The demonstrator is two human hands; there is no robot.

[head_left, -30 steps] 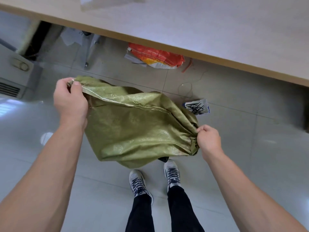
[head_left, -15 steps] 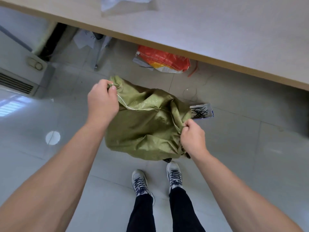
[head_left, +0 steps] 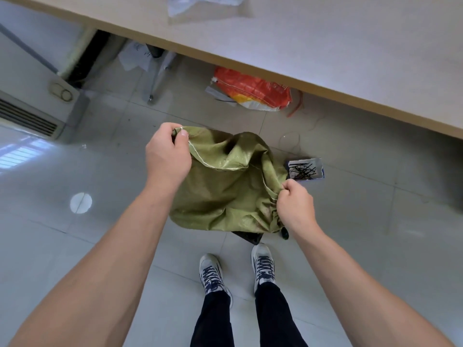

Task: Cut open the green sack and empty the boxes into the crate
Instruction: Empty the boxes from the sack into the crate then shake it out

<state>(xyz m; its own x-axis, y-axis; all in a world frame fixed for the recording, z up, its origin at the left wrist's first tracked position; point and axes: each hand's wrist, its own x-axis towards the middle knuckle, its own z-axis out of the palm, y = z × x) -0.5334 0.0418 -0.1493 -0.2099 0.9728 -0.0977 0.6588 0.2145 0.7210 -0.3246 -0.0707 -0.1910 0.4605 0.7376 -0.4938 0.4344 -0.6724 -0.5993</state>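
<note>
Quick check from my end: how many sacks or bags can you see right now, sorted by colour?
Green woven sack, held off the floor in the grip of the left hand and the right hand: 1
Orange-red woven sack on the floor under the table edge: 1
Clear plastic bag on the beige tabletop: 1
Total: 3

Left hand (head_left: 166, 156) and right hand (head_left: 295, 205) closer together, green sack (head_left: 225, 194) more bunched.
</note>
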